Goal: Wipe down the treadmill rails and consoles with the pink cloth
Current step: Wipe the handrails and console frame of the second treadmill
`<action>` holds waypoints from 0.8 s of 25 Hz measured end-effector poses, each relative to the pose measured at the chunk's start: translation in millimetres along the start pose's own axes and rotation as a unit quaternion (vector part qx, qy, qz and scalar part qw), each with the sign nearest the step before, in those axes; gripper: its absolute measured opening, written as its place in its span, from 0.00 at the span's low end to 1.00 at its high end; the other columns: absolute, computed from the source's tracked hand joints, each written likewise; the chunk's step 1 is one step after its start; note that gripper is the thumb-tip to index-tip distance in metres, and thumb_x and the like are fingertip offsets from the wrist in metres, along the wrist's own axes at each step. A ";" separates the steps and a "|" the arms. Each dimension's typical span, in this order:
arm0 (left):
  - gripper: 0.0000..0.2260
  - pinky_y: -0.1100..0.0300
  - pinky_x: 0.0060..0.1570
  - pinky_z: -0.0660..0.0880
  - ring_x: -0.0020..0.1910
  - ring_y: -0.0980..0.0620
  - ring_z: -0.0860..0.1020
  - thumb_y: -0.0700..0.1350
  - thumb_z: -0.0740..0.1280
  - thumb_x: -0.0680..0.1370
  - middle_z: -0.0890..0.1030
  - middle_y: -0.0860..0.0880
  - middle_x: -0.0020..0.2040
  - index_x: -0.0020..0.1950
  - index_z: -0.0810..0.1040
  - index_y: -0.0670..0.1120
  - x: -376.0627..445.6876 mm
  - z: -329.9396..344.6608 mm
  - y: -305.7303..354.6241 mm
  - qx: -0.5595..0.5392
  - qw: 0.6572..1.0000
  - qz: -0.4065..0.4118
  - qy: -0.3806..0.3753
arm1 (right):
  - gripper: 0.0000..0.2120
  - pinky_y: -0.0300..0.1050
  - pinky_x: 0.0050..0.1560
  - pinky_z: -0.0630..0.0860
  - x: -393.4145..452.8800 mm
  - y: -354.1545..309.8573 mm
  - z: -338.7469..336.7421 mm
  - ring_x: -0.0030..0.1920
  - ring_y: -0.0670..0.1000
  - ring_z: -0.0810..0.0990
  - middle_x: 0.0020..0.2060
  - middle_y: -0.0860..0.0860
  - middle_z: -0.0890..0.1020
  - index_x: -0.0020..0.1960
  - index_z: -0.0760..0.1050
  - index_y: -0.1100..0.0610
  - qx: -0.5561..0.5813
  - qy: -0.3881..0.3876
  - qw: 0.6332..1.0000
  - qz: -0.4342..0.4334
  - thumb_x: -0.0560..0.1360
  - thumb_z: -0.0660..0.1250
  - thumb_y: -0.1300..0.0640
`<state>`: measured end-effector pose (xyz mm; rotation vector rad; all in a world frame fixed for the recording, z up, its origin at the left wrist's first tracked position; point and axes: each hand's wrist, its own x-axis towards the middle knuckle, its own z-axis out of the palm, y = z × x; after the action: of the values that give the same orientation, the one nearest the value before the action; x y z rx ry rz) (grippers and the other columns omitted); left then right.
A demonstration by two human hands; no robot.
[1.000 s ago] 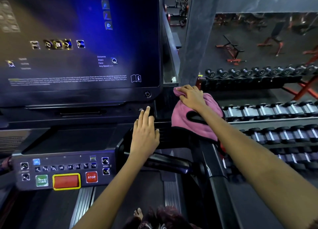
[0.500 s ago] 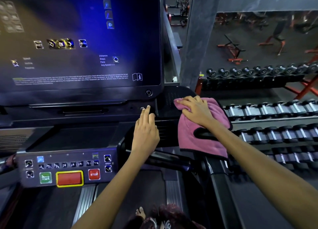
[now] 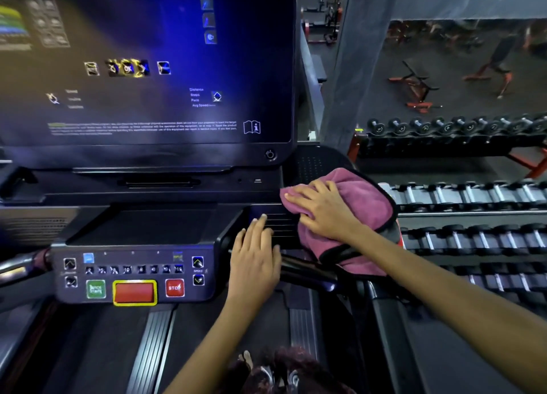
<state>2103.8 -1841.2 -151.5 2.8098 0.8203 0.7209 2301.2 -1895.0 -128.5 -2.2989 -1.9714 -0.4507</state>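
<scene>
Head view. Pink cloth (image 3: 352, 216): draped over the right corner of the treadmill console (image 3: 165, 216), beside the ribbed vent. Right hand (image 3: 319, 208): flat on the cloth, fingers spread and pressing, grip apparently not curled round it. Left hand (image 3: 254, 257): straight fingers resting on the vent, holding nothing. Control panel (image 3: 133, 275): red STOP button (image 3: 174, 287). Dumbbell rack (image 3: 473, 216): 3 tiers at right.

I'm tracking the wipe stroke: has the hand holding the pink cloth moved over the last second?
Yes. The right hand and pink cloth slid down from the screen's power button, toward the person.
</scene>
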 end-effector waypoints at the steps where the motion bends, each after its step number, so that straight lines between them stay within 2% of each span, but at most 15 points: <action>1: 0.13 0.51 0.61 0.67 0.60 0.45 0.76 0.47 0.56 0.76 0.77 0.43 0.62 0.51 0.76 0.43 -7.1 -0.1 -0.3 0.002 1.000 0.003 0.005 | 0.23 0.53 0.44 0.74 -3.6 6.5 0.0 0.47 0.56 0.76 0.55 0.50 0.80 0.59 0.78 0.50 -0.026 0.003 0.999 -0.045 0.67 0.57 0.48; 3: 0.14 0.53 0.61 0.64 0.60 0.46 0.76 0.49 0.55 0.77 0.77 0.45 0.62 0.52 0.77 0.43 -14.4 -1.2 -1.1 -0.001 1.000 0.004 0.008 | 0.21 0.52 0.41 0.74 -5.8 13.5 -2.7 0.48 0.56 0.76 0.55 0.49 0.80 0.58 0.78 0.50 -0.074 -0.005 0.991 -0.111 0.67 0.64 0.48; 5: 0.15 0.54 0.61 0.64 0.59 0.46 0.76 0.49 0.56 0.77 0.78 0.45 0.61 0.52 0.78 0.43 -16.1 -1.7 -1.4 -0.001 1.000 0.002 0.011 | 0.23 0.51 0.41 0.75 -0.6 0.9 -5.2 0.47 0.56 0.78 0.54 0.49 0.81 0.58 0.78 0.51 -0.110 -0.009 0.985 -0.129 0.64 0.71 0.48; 6: 0.15 0.53 0.61 0.64 0.58 0.46 0.76 0.49 0.56 0.77 0.78 0.44 0.60 0.52 0.78 0.43 -15.2 -2.1 -1.0 0.003 1.000 0.001 0.010 | 0.22 0.51 0.41 0.75 4.4 -12.1 -4.5 0.47 0.56 0.79 0.53 0.48 0.81 0.58 0.79 0.51 -0.126 0.000 0.982 -0.138 0.65 0.70 0.48; 8: 0.15 0.53 0.60 0.64 0.55 0.45 0.77 0.49 0.56 0.77 0.79 0.43 0.58 0.51 0.78 0.42 -12.8 -1.8 -0.6 0.016 1.000 0.002 0.014 | 0.17 0.52 0.42 0.76 15.9 -39.8 3.0 0.48 0.55 0.80 0.52 0.47 0.82 0.57 0.80 0.51 -0.145 -0.005 0.975 -0.170 0.71 0.61 0.52; 10: 0.16 0.53 0.59 0.64 0.54 0.45 0.76 0.49 0.56 0.77 0.79 0.42 0.55 0.50 0.78 0.41 -13.0 -1.8 -1.6 0.018 1.000 0.005 0.022 | 0.20 0.53 0.43 0.77 23.6 -56.9 6.3 0.49 0.55 0.81 0.51 0.47 0.83 0.55 0.81 0.50 -0.151 -0.027 0.972 -0.177 0.72 0.53 0.55; 11: 0.16 0.53 0.59 0.64 0.53 0.46 0.74 0.49 0.57 0.77 0.79 0.43 0.53 0.50 0.78 0.40 -14.2 -1.8 -3.0 0.012 1.000 0.008 0.027 | 0.20 0.54 0.45 0.77 22.4 -55.2 5.5 0.49 0.54 0.81 0.52 0.46 0.82 0.56 0.81 0.49 -0.161 -0.036 0.969 -0.182 0.72 0.54 0.54; 13: 0.16 0.53 0.61 0.63 0.53 0.48 0.72 0.50 0.56 0.78 0.79 0.44 0.51 0.51 0.77 0.41 -19.9 -1.1 -6.2 0.005 0.999 0.020 0.033 | 0.19 0.55 0.47 0.77 9.5 -34.8 1.7 0.51 0.54 0.81 0.56 0.46 0.81 0.59 0.79 0.47 -0.177 -0.036 0.958 -0.223 0.69 0.62 0.50; 16: 0.21 0.53 0.67 0.59 0.58 0.49 0.70 0.53 0.50 0.81 0.79 0.46 0.54 0.55 0.77 0.42 -30.9 0.8 -9.8 0.012 0.999 0.032 0.016 | 0.30 0.56 0.45 0.77 -6.1 -3.5 -12.4 0.50 0.56 0.81 0.57 0.47 0.81 0.60 0.78 0.48 -0.185 -0.057 0.950 -0.246 0.58 0.76 0.46; 18: 0.23 0.55 0.69 0.56 0.60 0.49 0.70 0.54 0.48 0.81 0.79 0.46 0.55 0.56 0.77 0.42 -31.9 2.4 -11.5 0.008 0.999 0.025 0.018 | 0.29 0.55 0.43 0.77 -3.3 -6.8 -17.2 0.48 0.56 0.81 0.55 0.47 0.81 0.58 0.79 0.48 -0.192 -0.068 0.952 -0.230 0.58 0.77 0.48; 20: 0.23 0.55 0.70 0.54 0.60 0.49 0.70 0.54 0.48 0.81 0.79 0.46 0.55 0.56 0.78 0.41 -31.1 3.0 -11.5 0.007 0.999 0.023 0.029 | 0.22 0.52 0.43 0.77 8.4 -24.9 -11.1 0.48 0.55 0.81 0.53 0.46 0.82 0.58 0.79 0.48 -0.193 -0.044 0.949 -0.246 0.63 0.71 0.50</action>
<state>2076.8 -1848.1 -169.7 2.8421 0.7759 0.8085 2276.2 -1885.6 -118.8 -2.0089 -2.7199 -0.8491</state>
